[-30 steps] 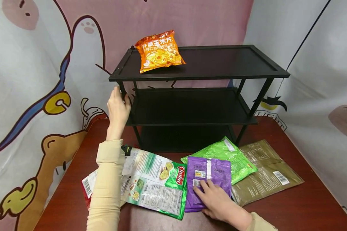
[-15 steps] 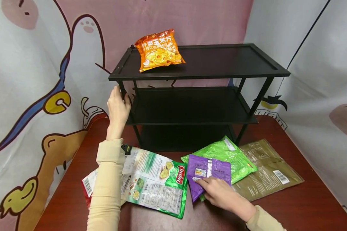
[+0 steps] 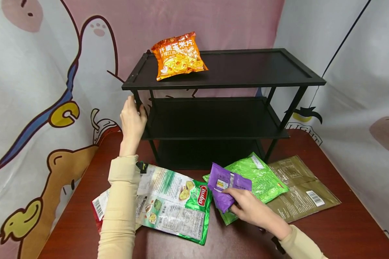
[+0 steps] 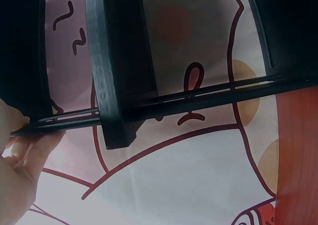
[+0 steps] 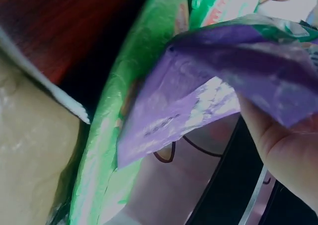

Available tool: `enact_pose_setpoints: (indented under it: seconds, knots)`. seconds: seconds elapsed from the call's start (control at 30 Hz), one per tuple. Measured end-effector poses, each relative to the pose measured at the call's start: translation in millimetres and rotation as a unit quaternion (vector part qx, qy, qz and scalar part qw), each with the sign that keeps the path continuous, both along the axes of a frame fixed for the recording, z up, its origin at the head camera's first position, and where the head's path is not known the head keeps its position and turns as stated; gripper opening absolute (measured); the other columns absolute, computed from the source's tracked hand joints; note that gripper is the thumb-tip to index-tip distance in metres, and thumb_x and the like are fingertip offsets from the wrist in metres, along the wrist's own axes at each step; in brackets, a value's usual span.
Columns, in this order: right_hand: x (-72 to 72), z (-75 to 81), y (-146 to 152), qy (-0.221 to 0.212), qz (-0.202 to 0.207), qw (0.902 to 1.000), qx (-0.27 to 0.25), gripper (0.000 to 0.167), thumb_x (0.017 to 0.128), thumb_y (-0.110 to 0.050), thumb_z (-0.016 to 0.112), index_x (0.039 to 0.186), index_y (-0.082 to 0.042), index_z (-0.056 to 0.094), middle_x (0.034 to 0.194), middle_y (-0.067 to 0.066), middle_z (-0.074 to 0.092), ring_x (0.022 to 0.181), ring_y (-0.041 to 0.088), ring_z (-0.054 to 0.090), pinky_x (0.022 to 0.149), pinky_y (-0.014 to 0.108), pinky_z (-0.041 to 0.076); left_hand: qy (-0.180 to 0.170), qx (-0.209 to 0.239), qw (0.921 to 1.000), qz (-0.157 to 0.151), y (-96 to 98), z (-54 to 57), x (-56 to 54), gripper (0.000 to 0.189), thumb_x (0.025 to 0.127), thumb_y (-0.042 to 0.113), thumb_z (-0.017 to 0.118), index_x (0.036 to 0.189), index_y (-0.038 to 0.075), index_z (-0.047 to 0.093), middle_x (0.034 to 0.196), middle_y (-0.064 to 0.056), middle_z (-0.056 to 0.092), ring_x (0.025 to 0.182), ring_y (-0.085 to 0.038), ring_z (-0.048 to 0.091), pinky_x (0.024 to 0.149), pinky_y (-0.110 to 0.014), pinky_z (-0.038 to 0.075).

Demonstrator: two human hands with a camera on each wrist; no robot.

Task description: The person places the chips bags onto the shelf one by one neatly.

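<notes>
My left hand point(image 3: 133, 120) grips the front-left post point(image 4: 198, 103) of a black three-tier shelf rack point(image 3: 253, 68), just below the top board. In the left wrist view, its thumb and fingers close around the post at the left edge. With my right hand point(image 3: 254, 212) I pinch a purple snack bag point(image 3: 227, 180) by its near edge. The bag is folded at the grip and tilted up off the table. Beneath and behind it lies a bright green bag point(image 3: 262, 180). In the right wrist view my thumb point(image 5: 273, 140) presses the crinkled purple film; the other fingers are mostly hidden.
An orange corn-chip bag point(image 3: 179, 59) leans on the rack's top left. On the red-brown table point(image 3: 347, 226) lie a green-and-white Chuba bag point(image 3: 175, 201), an olive-brown bag point(image 3: 298, 190) partly under the green one, and a red-and-white bag point(image 3: 100, 207) partly behind my left forearm.
My right hand has gone from resting on the flat purple bag to pinching and lifting its near edge, uncovering more of the green bag. The left hand stays on the post.
</notes>
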State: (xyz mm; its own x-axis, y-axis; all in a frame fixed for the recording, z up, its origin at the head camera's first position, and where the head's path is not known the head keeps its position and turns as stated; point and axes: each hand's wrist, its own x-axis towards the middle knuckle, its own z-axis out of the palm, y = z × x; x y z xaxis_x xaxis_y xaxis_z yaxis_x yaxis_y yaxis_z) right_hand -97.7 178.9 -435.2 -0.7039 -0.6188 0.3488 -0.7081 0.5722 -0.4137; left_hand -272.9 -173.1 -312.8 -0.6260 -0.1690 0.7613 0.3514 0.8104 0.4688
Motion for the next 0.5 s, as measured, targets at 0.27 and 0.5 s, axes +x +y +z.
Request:
enact_pose_setpoints:
  seconds: [0.27,0.5]
  knots:
    - [-5.5,10.9,6.9,-0.063,-0.013,0.9933,-0.096,0.045,0.069,0.008,0.067,0.110,-0.009,0.058,0.092,0.006,0.068,0.077,0.005,0.058,0.063,0.021,0.050,0.005,0.002,1.0000,0.002,0.2,0.3,0.2,0.019,0.092,0.007,0.055,0.105,-0.007,0.051,0.083,-0.024,0.054,0.074,-0.045,0.057,0.065,-0.054,0.044]
    - [-7.0,18.2,11.8,-0.126,0.019,0.9754,-0.180,0.048,0.068,0.016,0.067,0.110,-0.006,0.058,0.094,0.011,0.065,0.081,-0.001,0.055,0.067,0.023,0.051,-0.002,0.001,1.0000,0.005,-0.6,0.0,-0.2,0.022,0.093,0.009,0.054,0.107,-0.008,0.052,0.084,-0.025,0.054,0.074,-0.045,0.057,0.066,-0.055,0.044]
